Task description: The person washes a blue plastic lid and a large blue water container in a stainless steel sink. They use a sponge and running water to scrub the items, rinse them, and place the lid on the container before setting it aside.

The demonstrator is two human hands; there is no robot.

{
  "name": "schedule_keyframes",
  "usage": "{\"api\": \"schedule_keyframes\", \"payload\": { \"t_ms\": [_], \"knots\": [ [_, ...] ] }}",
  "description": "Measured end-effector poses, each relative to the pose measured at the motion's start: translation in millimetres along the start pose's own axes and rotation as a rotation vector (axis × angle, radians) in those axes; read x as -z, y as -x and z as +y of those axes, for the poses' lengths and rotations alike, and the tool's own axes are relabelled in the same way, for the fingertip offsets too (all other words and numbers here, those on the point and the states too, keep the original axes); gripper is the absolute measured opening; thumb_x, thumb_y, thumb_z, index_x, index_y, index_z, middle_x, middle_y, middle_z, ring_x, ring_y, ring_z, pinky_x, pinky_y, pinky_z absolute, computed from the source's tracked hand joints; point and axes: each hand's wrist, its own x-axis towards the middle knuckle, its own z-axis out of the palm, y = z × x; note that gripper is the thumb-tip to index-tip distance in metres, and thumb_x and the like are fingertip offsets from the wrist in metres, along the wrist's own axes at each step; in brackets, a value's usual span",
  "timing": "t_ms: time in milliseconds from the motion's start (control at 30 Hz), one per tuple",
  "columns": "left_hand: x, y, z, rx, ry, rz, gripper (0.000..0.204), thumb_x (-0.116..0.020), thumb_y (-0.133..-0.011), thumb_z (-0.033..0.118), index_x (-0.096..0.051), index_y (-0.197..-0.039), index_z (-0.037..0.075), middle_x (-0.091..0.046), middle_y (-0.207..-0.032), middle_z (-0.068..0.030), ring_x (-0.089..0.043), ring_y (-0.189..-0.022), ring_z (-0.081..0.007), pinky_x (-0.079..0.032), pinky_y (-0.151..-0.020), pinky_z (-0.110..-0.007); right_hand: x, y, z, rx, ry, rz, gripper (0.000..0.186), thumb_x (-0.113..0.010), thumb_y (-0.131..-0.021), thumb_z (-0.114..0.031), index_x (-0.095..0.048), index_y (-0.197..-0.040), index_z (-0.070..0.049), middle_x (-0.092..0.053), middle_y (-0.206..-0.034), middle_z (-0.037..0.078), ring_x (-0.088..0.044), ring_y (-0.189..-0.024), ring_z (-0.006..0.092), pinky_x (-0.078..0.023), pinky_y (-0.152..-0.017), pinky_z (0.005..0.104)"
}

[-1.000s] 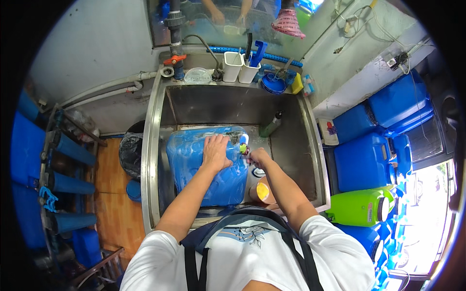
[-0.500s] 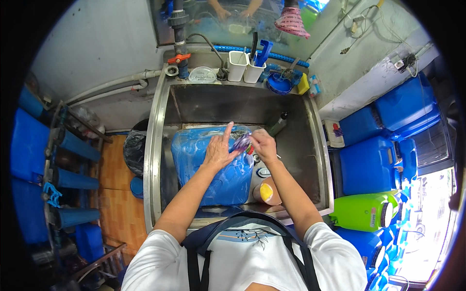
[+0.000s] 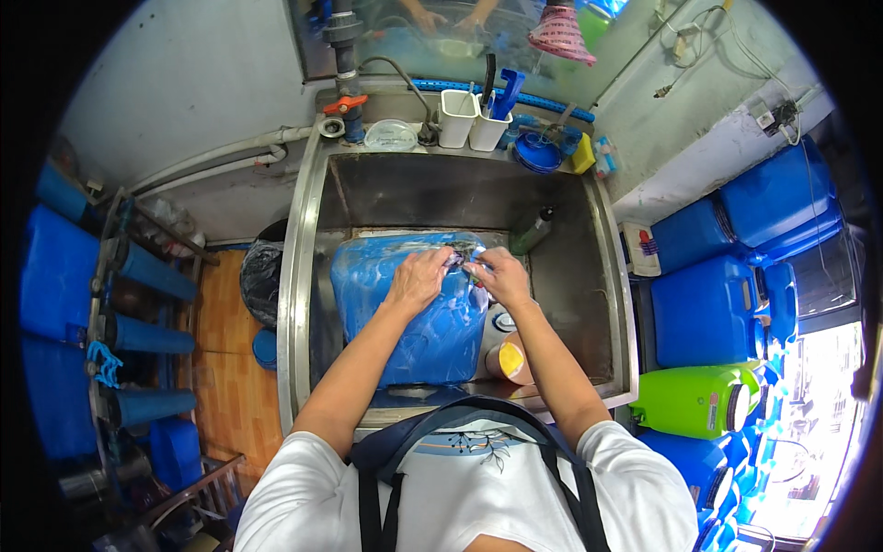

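A blue plastic jug (image 3: 418, 342), streaked with white suds, lies on its side in the metal sink (image 3: 589, 198). Both hands meet over its far right corner. My left hand (image 3: 419, 281) is closed, its fingertips pinched on a small crumpled purple piece (image 3: 454, 260), perhaps a wet label or scrubber; its kind is unclear. From the other side, my right hand (image 3: 502, 276) pinches at the same piece, which the fingers largely hide. Right of the jug, a brownish container with yellow inside (image 3: 510, 358) stands below my right wrist.
A dark green bottle (image 3: 532, 231) leans in the sink's far right corner. White holders (image 3: 457, 120), a blue bowl (image 3: 538, 154) and a yellow sponge (image 3: 583, 155) line the back ledge. Blue jugs (image 3: 704, 311) and a green jug (image 3: 690, 402) are stacked on the right.
My left hand has curled its outstretched index finger and moved slightly right, onto the purple piece. My right hand has stayed close by, and the two hands are now nearer each other.
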Motion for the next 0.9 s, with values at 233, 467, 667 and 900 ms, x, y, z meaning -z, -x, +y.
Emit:
{"api": "schedule_keyframes", "payload": {
  "t_ms": [233,467,667,900],
  "knots": [
    [16.2,-14.7,-4.7,0.296,0.151,-0.094,0.019,-0.061,-0.087,0.015,-0.056,-0.104,0.006,-0.066,-0.094,-0.0191,-0.063,-0.085,-0.0397,-0.05,-0.072,-0.048,-23.5,11.1,44.2,-0.323,-0.433,-0.164,0.032,-0.073,-0.083,-0.028,-0.066,-0.103,-0.004,-0.07,-0.086,0.008,-0.065,-0.077,0.0151,-0.051,-0.07,0.0299],
    [141.3,10.6,-99.0,0.467,0.324,0.638,0.029,-0.075,-0.076,0.005,-0.07,-0.104,0.004,-0.071,-0.094,-0.0078,-0.066,-0.082,-0.0138,-0.053,-0.069,-0.027,-33.8,13.9,52.0,-0.431,-0.656,-0.176,0.024,-0.072,-0.086,-0.019,-0.064,-0.102,-0.002,-0.069,-0.088,0.004,-0.062,-0.081,0.01,-0.049,-0.076,0.0259],
    [209.7,72.6,-241.8,0.901,-0.134,0.457,0.038,-0.077,-0.068,0.008,-0.07,-0.106,0.006,-0.072,-0.094,-0.0146,-0.07,-0.086,-0.0237,-0.054,-0.079,-0.033,-30.4,12.3,36.6,-0.475,-0.722,-0.14,0.022,-0.071,-0.087,-0.018,-0.063,-0.1,-0.002,-0.068,-0.088,0.003,-0.061,-0.08,0.0088,-0.048,-0.076,0.0249],
    [213.6,68.1,-283.2,1.053,-0.059,0.224,0.061,-0.077,-0.071,0.014,-0.058,-0.129,0.01,-0.063,-0.122,-0.0183,-0.06,-0.112,-0.033,-0.047,-0.096,-0.038,-31.5,16.1,40.8,-0.465,-0.619,-0.139,0.023,-0.07,-0.088,-0.017,-0.062,-0.103,-0.002,-0.068,-0.091,0.004,-0.062,-0.082,0.0096,-0.049,-0.076,0.0252]
  ]
}}
